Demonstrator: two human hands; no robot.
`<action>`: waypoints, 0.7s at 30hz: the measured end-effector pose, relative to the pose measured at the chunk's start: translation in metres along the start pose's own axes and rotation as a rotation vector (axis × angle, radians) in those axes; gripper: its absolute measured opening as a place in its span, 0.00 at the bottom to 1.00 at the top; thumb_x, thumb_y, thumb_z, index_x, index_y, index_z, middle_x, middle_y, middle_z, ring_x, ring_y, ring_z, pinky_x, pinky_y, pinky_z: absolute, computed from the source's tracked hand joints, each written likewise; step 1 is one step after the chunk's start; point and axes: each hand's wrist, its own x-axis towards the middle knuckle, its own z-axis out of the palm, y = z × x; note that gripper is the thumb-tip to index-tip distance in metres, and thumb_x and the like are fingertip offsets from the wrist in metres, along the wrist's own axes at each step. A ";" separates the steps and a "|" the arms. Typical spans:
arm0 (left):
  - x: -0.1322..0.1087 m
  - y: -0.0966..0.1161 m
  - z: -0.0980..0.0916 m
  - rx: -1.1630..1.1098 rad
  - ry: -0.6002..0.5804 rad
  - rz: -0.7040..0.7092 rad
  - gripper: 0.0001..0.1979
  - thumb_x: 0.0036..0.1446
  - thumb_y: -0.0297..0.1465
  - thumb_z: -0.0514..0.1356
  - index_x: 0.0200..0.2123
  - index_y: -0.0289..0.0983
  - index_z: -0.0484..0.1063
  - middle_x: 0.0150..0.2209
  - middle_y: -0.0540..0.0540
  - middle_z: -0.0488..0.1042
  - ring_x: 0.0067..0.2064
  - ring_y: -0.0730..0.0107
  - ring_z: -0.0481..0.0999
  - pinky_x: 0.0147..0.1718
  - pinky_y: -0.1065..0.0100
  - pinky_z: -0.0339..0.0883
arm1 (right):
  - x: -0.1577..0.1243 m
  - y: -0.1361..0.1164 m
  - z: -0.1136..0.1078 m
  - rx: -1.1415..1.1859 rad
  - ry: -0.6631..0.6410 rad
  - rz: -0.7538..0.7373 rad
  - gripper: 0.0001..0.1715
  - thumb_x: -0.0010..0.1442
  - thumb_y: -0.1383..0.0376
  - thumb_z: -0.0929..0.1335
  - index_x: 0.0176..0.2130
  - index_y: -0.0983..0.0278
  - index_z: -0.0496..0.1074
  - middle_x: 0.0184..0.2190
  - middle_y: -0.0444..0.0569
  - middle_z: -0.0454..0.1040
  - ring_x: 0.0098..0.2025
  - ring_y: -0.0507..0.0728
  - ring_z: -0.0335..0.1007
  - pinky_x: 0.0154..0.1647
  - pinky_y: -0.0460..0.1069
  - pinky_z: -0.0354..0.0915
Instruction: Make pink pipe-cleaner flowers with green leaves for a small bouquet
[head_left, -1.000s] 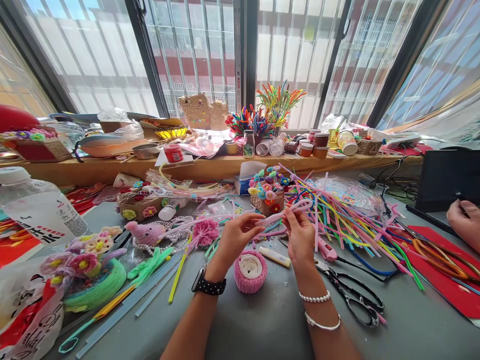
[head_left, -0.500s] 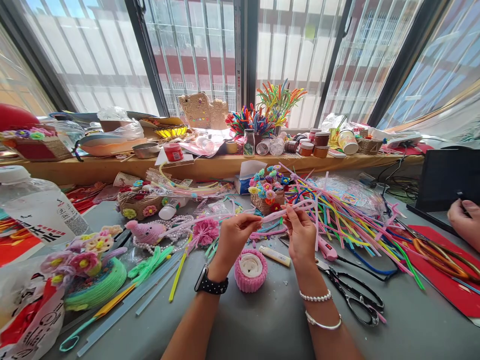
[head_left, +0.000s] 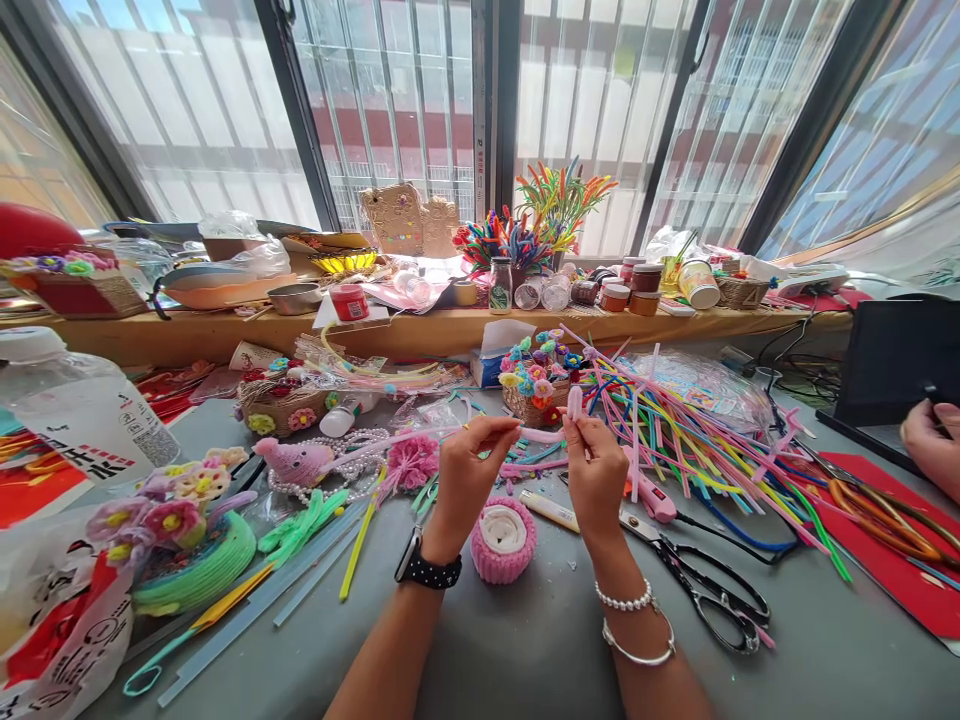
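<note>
A pale pink pipe cleaner (head_left: 541,436) stretches between my two hands, above the table. My left hand (head_left: 474,470) pinches its left end between thumb and fingertips. My right hand (head_left: 594,468) is closed around the other part, and a folded loop of it pokes up above the fingertips. Below and between my wrists stands a round pink fuzzy pot (head_left: 502,560) with a white rolled filling. A cream-coloured tube or stick (head_left: 550,511) lies beside my right wrist. Black-handled scissors (head_left: 709,585) rest to the right, near a pink glue gun (head_left: 654,497).
A heap of coloured pipe cleaners (head_left: 697,440) spreads at the right. At the left stand a green fuzzy base with flowers (head_left: 199,565), glue sticks (head_left: 255,605) and a large bottle (head_left: 82,410). A flower basket (head_left: 534,405) sits behind my hands. Another person's hand (head_left: 932,435) is near a black laptop (head_left: 900,365).
My right hand has turned, so the folded pink loop that pointed right now points up. My left hand keeps its pinch. The view has shifted slightly.
</note>
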 end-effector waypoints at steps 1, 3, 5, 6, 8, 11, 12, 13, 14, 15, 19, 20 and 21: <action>0.000 0.000 0.000 -0.029 0.014 -0.017 0.08 0.49 0.33 0.57 0.31 0.36 0.72 0.31 0.47 0.74 0.33 0.71 0.73 0.34 0.71 0.68 | 0.000 -0.001 0.000 -0.013 -0.026 -0.026 0.12 0.53 0.63 0.63 0.36 0.61 0.73 0.27 0.47 0.68 0.30 0.54 0.62 0.34 0.48 0.57; 0.000 0.000 0.001 -0.108 0.033 -0.073 0.09 0.48 0.33 0.57 0.32 0.35 0.71 0.32 0.47 0.73 0.34 0.70 0.73 0.35 0.71 0.68 | -0.001 -0.004 0.000 -0.035 -0.094 -0.068 0.12 0.54 0.64 0.63 0.37 0.61 0.73 0.27 0.48 0.68 0.30 0.54 0.62 0.34 0.48 0.57; 0.001 -0.001 0.000 -0.211 0.028 -0.154 0.11 0.46 0.34 0.59 0.33 0.34 0.70 0.31 0.47 0.72 0.33 0.70 0.73 0.34 0.70 0.69 | -0.001 -0.005 0.000 -0.074 -0.153 -0.114 0.13 0.55 0.65 0.62 0.38 0.61 0.73 0.27 0.48 0.68 0.29 0.54 0.62 0.33 0.48 0.57; 0.002 -0.002 0.000 -0.263 0.021 -0.193 0.12 0.46 0.34 0.59 0.34 0.34 0.69 0.31 0.47 0.72 0.33 0.71 0.72 0.33 0.70 0.69 | -0.001 -0.005 0.000 -0.107 -0.170 -0.144 0.13 0.55 0.65 0.61 0.38 0.61 0.72 0.27 0.48 0.68 0.29 0.54 0.62 0.33 0.48 0.57; 0.003 -0.004 -0.001 -0.343 0.009 -0.244 0.13 0.44 0.33 0.60 0.35 0.34 0.68 0.29 0.48 0.71 0.32 0.72 0.72 0.32 0.70 0.69 | -0.002 -0.004 0.001 -0.186 -0.186 -0.206 0.14 0.56 0.65 0.60 0.39 0.62 0.72 0.26 0.48 0.68 0.29 0.54 0.62 0.32 0.48 0.58; 0.004 -0.005 -0.002 -0.387 0.015 -0.244 0.14 0.44 0.32 0.61 0.36 0.34 0.68 0.28 0.50 0.70 0.31 0.73 0.71 0.32 0.70 0.69 | -0.003 0.001 0.002 -0.297 -0.207 -0.298 0.15 0.58 0.67 0.58 0.39 0.65 0.71 0.25 0.49 0.67 0.28 0.54 0.62 0.30 0.47 0.58; 0.004 -0.005 -0.002 -0.381 0.020 -0.231 0.14 0.44 0.32 0.61 0.37 0.35 0.68 0.27 0.50 0.70 0.31 0.73 0.71 0.32 0.71 0.69 | -0.003 0.002 0.003 -0.328 -0.215 -0.329 0.15 0.58 0.67 0.58 0.39 0.67 0.71 0.25 0.49 0.67 0.28 0.53 0.62 0.29 0.47 0.58; 0.004 -0.004 -0.002 -0.365 0.025 -0.214 0.14 0.44 0.32 0.60 0.38 0.35 0.68 0.28 0.50 0.70 0.30 0.73 0.71 0.32 0.71 0.68 | -0.004 0.003 0.003 -0.356 -0.226 -0.360 0.15 0.58 0.67 0.58 0.38 0.68 0.71 0.25 0.49 0.67 0.28 0.53 0.62 0.29 0.46 0.58; 0.004 -0.004 -0.002 -0.343 0.029 -0.192 0.14 0.45 0.32 0.60 0.38 0.36 0.69 0.28 0.50 0.70 0.30 0.74 0.71 0.32 0.71 0.68 | -0.004 0.003 0.003 -0.379 -0.238 -0.388 0.15 0.58 0.67 0.58 0.38 0.69 0.71 0.25 0.50 0.67 0.28 0.53 0.62 0.29 0.46 0.58; 0.003 -0.005 -0.002 -0.315 0.029 -0.167 0.14 0.46 0.32 0.59 0.39 0.36 0.69 0.28 0.50 0.69 0.30 0.75 0.71 0.32 0.72 0.68 | -0.004 0.003 0.003 -0.400 -0.251 -0.411 0.15 0.58 0.67 0.58 0.38 0.69 0.71 0.25 0.50 0.67 0.28 0.54 0.62 0.29 0.46 0.58; 0.003 -0.006 -0.004 -0.175 0.013 -0.053 0.14 0.48 0.30 0.58 0.41 0.39 0.70 0.30 0.50 0.68 0.31 0.76 0.70 0.30 0.75 0.66 | -0.004 0.001 0.003 -0.452 -0.334 -0.438 0.15 0.59 0.67 0.57 0.37 0.67 0.71 0.25 0.50 0.69 0.28 0.53 0.64 0.28 0.45 0.58; 0.003 -0.006 -0.006 -0.138 0.010 -0.022 0.14 0.48 0.30 0.58 0.41 0.40 0.70 0.31 0.50 0.68 0.31 0.76 0.69 0.30 0.75 0.66 | -0.004 0.001 0.003 -0.457 -0.359 -0.434 0.15 0.59 0.67 0.57 0.37 0.67 0.71 0.26 0.49 0.69 0.28 0.53 0.64 0.29 0.45 0.57; 0.004 -0.006 -0.007 -0.100 0.005 0.011 0.13 0.49 0.29 0.57 0.40 0.40 0.71 0.31 0.49 0.68 0.31 0.76 0.69 0.30 0.75 0.65 | -0.003 0.001 0.002 -0.460 -0.383 -0.429 0.15 0.59 0.67 0.57 0.37 0.66 0.71 0.26 0.49 0.69 0.29 0.53 0.64 0.29 0.45 0.57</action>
